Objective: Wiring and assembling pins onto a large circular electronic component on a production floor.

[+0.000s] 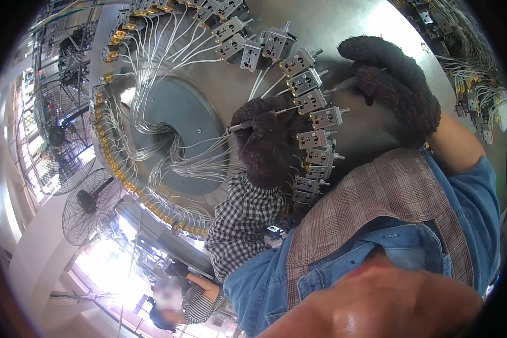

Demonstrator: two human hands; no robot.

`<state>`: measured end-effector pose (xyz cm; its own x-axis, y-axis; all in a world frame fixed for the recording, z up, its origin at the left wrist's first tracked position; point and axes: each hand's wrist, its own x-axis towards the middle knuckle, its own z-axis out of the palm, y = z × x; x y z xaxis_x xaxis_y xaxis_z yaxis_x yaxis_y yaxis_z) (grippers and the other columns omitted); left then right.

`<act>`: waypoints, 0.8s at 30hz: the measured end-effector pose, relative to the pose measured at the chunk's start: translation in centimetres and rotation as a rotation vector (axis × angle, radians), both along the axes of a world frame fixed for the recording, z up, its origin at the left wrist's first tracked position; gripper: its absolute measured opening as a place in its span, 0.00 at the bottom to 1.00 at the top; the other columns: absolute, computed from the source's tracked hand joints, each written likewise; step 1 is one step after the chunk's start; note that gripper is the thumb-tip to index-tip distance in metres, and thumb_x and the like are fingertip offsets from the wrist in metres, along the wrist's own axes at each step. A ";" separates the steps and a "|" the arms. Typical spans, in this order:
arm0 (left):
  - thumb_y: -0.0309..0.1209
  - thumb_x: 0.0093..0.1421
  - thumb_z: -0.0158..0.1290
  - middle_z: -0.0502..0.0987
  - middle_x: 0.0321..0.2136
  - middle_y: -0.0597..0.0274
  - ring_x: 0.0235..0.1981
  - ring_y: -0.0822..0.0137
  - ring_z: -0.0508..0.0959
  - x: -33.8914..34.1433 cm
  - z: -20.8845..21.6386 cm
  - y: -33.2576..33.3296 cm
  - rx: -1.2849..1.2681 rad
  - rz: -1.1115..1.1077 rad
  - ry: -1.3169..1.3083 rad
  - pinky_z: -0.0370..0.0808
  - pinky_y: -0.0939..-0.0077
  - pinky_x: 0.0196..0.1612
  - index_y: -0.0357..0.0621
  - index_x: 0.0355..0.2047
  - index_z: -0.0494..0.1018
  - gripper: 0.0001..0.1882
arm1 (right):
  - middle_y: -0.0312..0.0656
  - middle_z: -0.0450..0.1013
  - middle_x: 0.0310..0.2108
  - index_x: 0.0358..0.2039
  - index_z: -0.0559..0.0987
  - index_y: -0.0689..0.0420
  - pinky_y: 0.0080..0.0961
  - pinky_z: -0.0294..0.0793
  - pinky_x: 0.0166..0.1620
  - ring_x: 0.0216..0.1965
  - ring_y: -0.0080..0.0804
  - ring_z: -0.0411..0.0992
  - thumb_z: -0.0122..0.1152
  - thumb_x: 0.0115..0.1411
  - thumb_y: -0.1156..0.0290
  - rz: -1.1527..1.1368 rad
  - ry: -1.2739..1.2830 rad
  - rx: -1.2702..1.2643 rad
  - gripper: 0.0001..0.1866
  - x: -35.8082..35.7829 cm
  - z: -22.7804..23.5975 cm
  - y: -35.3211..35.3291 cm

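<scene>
Both my hands wear thick dark knitted gloves. My left hand (263, 138) is closed around a slim metal screwdriver-like tool (243, 125). Its thin tip reaches the face of one small metal switch-like box (310, 100) in a curved row. My right hand (397, 84) is on the outer side of that row, fingers bent round a grey rod-like tool (343, 85) pointing at the same box's shaft side. Whether the rod touches the box I cannot tell. Neighbouring boxes (327, 118) carry threaded shafts pointing outward.
White wires (152, 107) run from the boxes into the hub of a round grey disc (200, 107). Brass fittings (115, 169) line the rim on the left. More wired boxes (473, 107) hang at far right. A fan (90, 200) and another person (200, 301) are at lower left.
</scene>
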<state>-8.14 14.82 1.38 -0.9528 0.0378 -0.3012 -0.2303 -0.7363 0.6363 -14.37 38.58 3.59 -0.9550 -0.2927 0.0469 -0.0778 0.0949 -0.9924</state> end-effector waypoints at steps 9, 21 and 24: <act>0.34 0.66 0.49 0.74 0.41 0.40 0.41 0.44 0.79 0.2 -0.4 -0.1 -0.024 0.014 0.066 0.81 0.51 0.38 0.38 0.47 0.65 0.15 | 0.38 0.75 0.31 0.50 0.76 0.57 0.16 0.70 0.25 0.25 0.19 0.72 0.52 0.66 0.67 0.071 0.028 0.045 0.15 -0.3 -0.2 0.2; 0.35 0.66 0.47 0.73 0.42 0.46 0.45 0.45 0.77 0.4 -1.0 0.0 0.029 0.065 0.177 0.80 0.48 0.43 0.39 0.47 0.65 0.14 | 0.37 0.74 0.29 0.51 0.75 0.56 0.18 0.70 0.27 0.25 0.18 0.69 0.53 0.65 0.69 0.006 -0.083 0.100 0.15 0.3 0.5 0.1; 0.34 0.67 0.47 0.72 0.43 0.49 0.46 0.44 0.76 0.3 -0.9 -0.3 0.061 -0.026 0.129 0.80 0.48 0.44 0.40 0.46 0.66 0.13 | 0.37 0.73 0.28 0.51 0.75 0.56 0.17 0.69 0.27 0.24 0.18 0.69 0.55 0.63 0.69 -0.018 -0.180 0.015 0.16 0.7 0.3 0.4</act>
<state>-7.80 14.49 0.46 -0.9819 0.0774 -0.1728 -0.1691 -0.7691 0.6163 -13.71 38.94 3.92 -0.9528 -0.2744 -0.1297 0.1030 0.1096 -0.9886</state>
